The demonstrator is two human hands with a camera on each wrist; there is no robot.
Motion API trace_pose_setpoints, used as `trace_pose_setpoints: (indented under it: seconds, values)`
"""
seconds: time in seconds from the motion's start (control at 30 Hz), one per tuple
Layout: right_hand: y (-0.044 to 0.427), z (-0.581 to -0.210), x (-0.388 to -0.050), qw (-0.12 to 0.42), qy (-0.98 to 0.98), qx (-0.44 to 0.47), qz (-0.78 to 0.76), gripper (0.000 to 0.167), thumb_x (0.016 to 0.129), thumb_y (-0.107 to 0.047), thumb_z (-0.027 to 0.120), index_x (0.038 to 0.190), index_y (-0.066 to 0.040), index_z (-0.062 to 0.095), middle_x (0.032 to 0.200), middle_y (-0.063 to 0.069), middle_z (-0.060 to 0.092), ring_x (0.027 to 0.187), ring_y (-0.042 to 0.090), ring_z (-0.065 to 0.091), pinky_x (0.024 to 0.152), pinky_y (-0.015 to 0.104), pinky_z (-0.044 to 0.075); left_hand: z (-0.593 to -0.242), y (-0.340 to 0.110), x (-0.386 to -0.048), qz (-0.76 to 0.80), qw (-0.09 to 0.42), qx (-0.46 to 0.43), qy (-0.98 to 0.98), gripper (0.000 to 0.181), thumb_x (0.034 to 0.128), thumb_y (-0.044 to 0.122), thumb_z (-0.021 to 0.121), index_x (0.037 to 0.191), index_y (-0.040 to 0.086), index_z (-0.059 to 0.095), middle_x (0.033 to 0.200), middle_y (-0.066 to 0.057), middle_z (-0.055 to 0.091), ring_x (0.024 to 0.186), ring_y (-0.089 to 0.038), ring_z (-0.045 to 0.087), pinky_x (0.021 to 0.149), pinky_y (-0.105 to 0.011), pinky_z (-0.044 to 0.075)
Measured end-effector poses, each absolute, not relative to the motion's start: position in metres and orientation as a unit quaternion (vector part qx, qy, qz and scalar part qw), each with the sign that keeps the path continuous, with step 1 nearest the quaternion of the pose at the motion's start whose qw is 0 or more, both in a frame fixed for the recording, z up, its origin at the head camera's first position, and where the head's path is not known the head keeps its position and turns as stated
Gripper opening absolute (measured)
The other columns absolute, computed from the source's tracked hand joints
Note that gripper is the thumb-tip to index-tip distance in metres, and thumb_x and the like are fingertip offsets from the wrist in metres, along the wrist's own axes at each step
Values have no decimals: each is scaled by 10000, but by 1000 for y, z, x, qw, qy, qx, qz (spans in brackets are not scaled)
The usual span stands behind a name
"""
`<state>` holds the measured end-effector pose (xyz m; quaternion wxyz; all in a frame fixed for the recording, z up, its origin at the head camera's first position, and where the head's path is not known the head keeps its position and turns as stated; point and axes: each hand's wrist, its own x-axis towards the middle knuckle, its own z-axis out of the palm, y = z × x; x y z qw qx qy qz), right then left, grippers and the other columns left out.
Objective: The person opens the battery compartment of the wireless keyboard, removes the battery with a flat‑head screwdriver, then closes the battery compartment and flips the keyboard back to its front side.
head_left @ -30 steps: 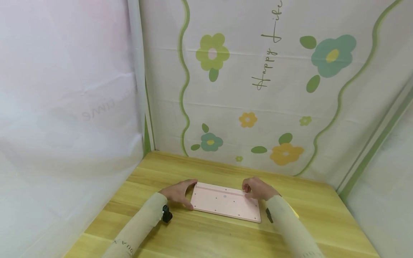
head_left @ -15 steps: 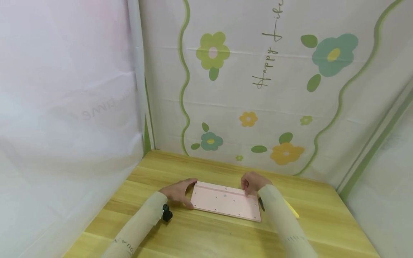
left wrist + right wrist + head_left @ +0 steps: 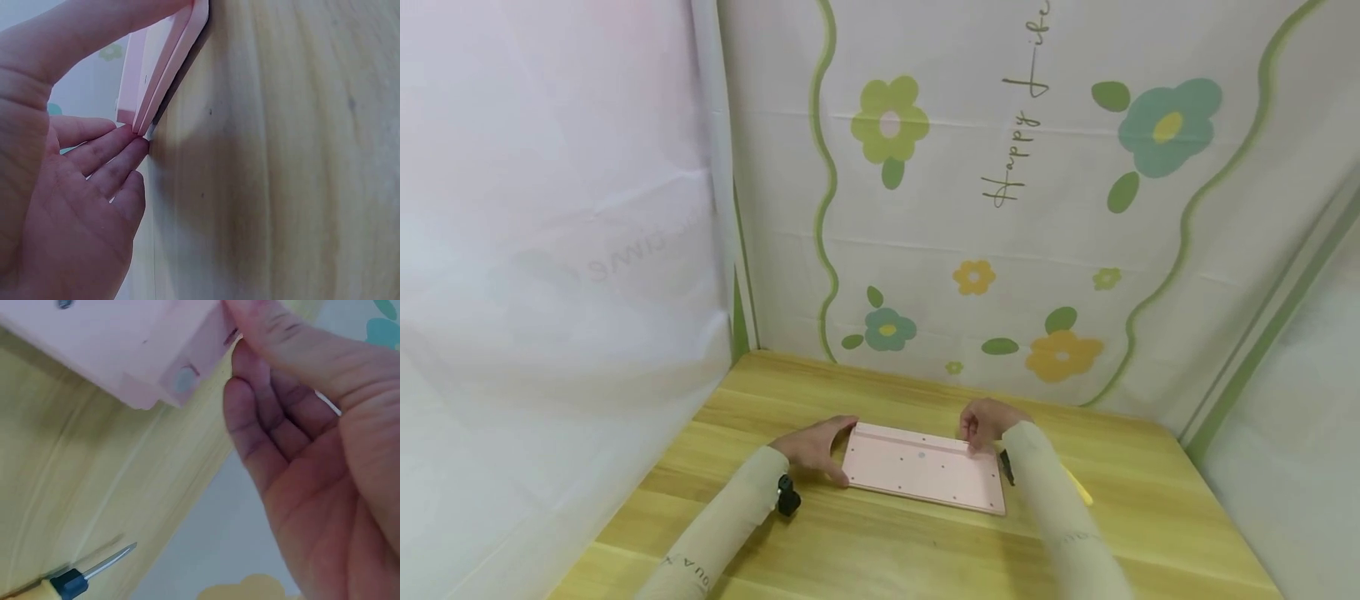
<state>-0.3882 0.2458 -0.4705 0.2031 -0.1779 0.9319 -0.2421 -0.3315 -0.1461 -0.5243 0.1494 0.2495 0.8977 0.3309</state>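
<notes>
At far left a pale cloth wall [image 3: 550, 250] meets the wooden counter [image 3: 865, 550]. A cream left sleeve [image 3: 722, 521] comes up from the near edge, a small black device [image 3: 787, 497] at its wrist. The left hand [image 3: 808, 447] is spread wide across the short left side of a flat pink panel [image 3: 925, 477], thumb touching the near corner and nearly straight fingertips the far one. The panel lies on the counter between both hands, long side running across, with small dark dots over its face, a pale round spot and a raised strip along the far edge. Behind it hangs a flowered cloth [image 3: 925, 208] lettered "Happy Life". Near the panel's right end, the right hand [image 3: 988, 422] has its fingers curled in, thumb and forefinger pinching the far edge; the exact contact is partly hidden. Its cream right sleeve [image 3: 1067, 521] partly covers a screwdriver with a yellow handle [image 3: 1078, 485], lying on the counter to the right, apart from the panel.
</notes>
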Motion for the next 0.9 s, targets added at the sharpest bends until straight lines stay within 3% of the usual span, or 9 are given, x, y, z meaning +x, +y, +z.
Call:
trace_pose_setpoints:
  seconds: [0.13,0.4,0.7,0.9]
  values:
    - [254,-466,-378,164,927,-249,-228,171,812,-22,884,926,-46,759,848,30,722,758,116,621,689,231,554,-525,-146,-332,334,150,251,896,1216,719,342,986,1663,50,277,1731,-173,300,1613,-394,273,1316,-589,257]
    - [269,-473,-365,93,907,-344,-224,62,912,8,785,963,-18,810,889,68,770,747,88,628,653,189,548,-523,-148,-330,335,153,245,897,1210,729,355,979,1667,64,273,1738,-164,289,1620,-385,260,1324,-579,247]
    - [271,-486,-362,30,909,-358,-209,92,926,35,758,975,-13,820,923,76,778,799,78,657,689,197,568,-525,-150,-335,337,148,261,893,1223,713,346,994,1657,34,283,1715,-178,329,1603,-390,298,1318,-568,266]
    - [272,-488,-361,28,912,-349,-215,87,940,32,741,939,-28,804,903,57,772,779,59,624,677,200,550,-528,-148,-335,342,147,262,890,1222,715,353,992,1655,25,282,1717,-189,321,1604,-398,293,1318,-574,263]
